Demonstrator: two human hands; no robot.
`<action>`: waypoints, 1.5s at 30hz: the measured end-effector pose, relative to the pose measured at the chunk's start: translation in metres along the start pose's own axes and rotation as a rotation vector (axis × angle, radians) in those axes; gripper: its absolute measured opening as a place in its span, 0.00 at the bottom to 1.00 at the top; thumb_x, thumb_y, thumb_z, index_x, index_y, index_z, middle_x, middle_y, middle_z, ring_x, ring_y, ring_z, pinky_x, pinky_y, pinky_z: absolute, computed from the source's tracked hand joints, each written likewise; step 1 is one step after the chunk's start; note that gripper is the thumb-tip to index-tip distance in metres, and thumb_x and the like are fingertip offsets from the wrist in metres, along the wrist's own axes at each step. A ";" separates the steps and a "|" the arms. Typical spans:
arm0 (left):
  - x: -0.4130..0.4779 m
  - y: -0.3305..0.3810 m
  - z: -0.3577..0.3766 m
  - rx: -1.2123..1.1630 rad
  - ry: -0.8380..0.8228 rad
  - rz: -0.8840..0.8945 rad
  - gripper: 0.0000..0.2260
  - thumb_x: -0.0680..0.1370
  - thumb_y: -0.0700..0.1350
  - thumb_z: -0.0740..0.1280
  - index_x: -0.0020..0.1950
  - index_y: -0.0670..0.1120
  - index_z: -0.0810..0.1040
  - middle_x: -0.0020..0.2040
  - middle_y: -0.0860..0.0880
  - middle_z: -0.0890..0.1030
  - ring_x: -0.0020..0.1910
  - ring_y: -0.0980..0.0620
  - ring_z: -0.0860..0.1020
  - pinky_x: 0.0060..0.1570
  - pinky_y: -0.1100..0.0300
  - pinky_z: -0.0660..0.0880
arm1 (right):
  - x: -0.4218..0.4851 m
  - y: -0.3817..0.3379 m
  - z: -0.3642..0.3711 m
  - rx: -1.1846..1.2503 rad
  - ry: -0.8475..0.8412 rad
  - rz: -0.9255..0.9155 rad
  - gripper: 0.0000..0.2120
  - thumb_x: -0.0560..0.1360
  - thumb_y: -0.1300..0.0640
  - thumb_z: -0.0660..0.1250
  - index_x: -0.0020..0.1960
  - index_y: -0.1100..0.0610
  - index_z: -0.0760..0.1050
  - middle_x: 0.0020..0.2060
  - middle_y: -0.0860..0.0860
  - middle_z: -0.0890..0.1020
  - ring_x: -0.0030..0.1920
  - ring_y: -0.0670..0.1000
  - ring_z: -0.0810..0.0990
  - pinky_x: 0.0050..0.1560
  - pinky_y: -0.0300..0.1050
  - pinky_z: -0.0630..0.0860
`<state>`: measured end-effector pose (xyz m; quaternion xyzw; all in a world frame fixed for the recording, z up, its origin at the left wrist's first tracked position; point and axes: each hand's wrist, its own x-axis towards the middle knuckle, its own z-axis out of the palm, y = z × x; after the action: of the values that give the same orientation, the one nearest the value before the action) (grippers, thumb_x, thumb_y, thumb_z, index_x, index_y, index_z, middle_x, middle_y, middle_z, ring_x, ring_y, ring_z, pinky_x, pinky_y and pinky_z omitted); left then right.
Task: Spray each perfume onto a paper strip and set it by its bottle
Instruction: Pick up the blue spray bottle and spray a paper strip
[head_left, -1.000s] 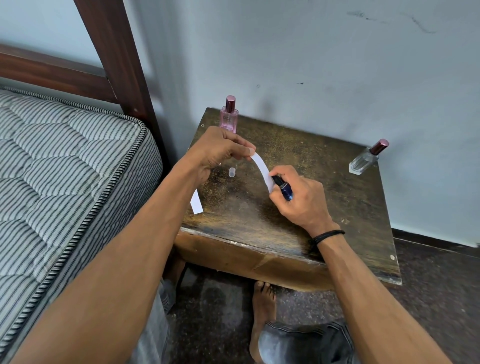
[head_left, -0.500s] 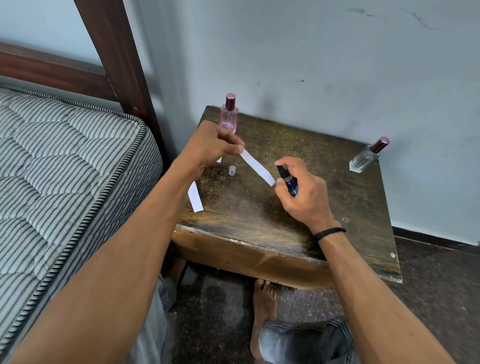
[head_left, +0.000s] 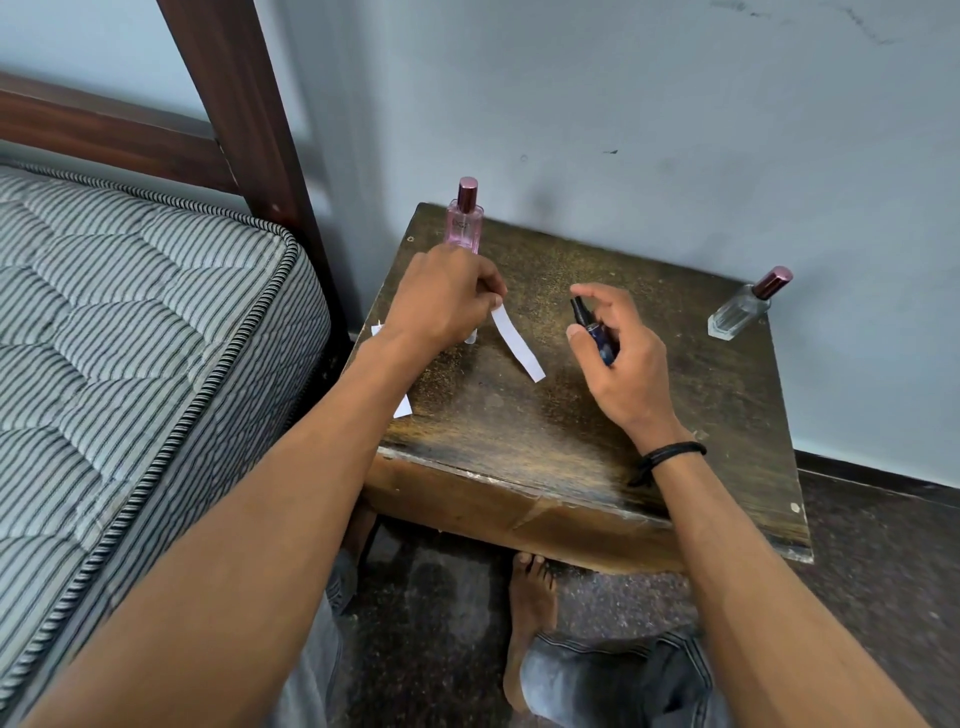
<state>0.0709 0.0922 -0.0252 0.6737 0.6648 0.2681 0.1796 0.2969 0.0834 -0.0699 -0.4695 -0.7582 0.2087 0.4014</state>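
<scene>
Head view, looking down past my two forearms: a striped quilted mattress (head_left: 130, 338) fills the left side, and beside it stands a worn dark wooden bedside table (head_left: 519, 447) pushed against the pale wall. My left hand (head_left: 441, 301) is over the table's back left part, thumb and fingertips pinched on the top end of a paper strip (head_left: 517, 343). My right hand (head_left: 623, 358) is near the middle of the table, fingers curled round a small dark blue spray bottle (head_left: 597, 335), forefinger arched over its black nozzle, which points toward the strip; the two are close but apart. A black band (head_left: 670, 454) sits on that wrist. A pink perfume bottle (head_left: 464, 223) with a maroon cap stands upright at the back left corner, just behind my left hand. A clear perfume bottle (head_left: 740, 314) with a maroon cap stands near the right edge. The held strip is narrow, plain white and slightly curved, slanting down and to the right from my pinch; I cannot tell whether its lower end touches the wood. Bits of two more white strips (head_left: 402, 408) show by the table's left edge, mostly hidden by my left forearm. A small clear cap (head_left: 471, 338) peeks out under my left hand.
</scene>
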 end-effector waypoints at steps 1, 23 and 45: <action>0.000 0.000 0.000 0.005 0.002 0.003 0.05 0.76 0.43 0.73 0.51 0.49 0.87 0.48 0.51 0.87 0.49 0.52 0.83 0.57 0.56 0.78 | 0.001 0.001 -0.001 -0.009 -0.036 0.002 0.18 0.80 0.53 0.68 0.69 0.47 0.72 0.49 0.50 0.85 0.38 0.43 0.79 0.43 0.39 0.76; -0.001 0.001 0.008 0.106 0.056 0.024 0.05 0.77 0.45 0.72 0.51 0.50 0.86 0.51 0.48 0.86 0.51 0.47 0.82 0.55 0.52 0.78 | 0.010 -0.001 -0.004 0.099 -0.161 0.171 0.22 0.78 0.54 0.72 0.69 0.45 0.69 0.54 0.38 0.85 0.56 0.36 0.81 0.61 0.38 0.73; 0.002 -0.003 -0.001 -0.012 -0.025 -0.020 0.04 0.76 0.45 0.73 0.49 0.49 0.87 0.47 0.52 0.86 0.48 0.54 0.81 0.54 0.56 0.77 | 0.011 0.002 -0.006 0.124 -0.233 0.217 0.30 0.75 0.57 0.76 0.70 0.41 0.68 0.55 0.43 0.85 0.56 0.41 0.83 0.65 0.42 0.75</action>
<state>0.0677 0.0944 -0.0261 0.6692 0.6677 0.2616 0.1946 0.2998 0.0933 -0.0631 -0.4955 -0.7301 0.3502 0.3143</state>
